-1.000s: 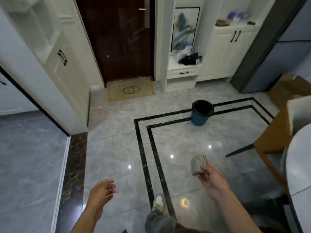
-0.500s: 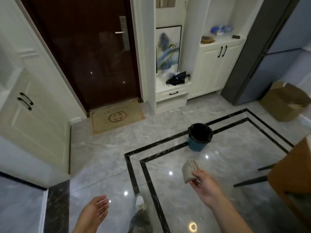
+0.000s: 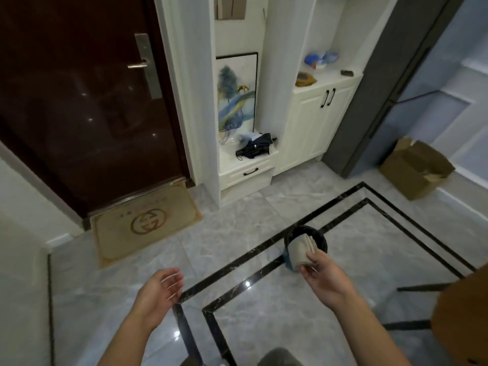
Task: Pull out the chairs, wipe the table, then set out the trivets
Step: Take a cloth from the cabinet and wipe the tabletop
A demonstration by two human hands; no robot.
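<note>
Head view showed the right hand [image 3: 323, 276] pinching a folded cloth [image 3: 299, 253] directly above the black-rimmed bin [image 3: 320, 237]; the left hand [image 3: 158, 291] hung empty, fingers spread, left of the bin. Risk: a slack pinch could drop the cloth into the bin, the tabletop unseen.

The glossy grey marble floor [image 3: 237, 241], inlaid with a double black border, carries a tan doormat [image 3: 144, 223] lying flat against the dark door's threshold. A blue bin with a black liner [image 3: 320, 240] stands on the border lines. An open cardboard box [image 3: 414, 169] sits on the floor near the right wall, beside a grey panel. Thin black chair legs [image 3: 420, 287] rest at the lower right.
</note>
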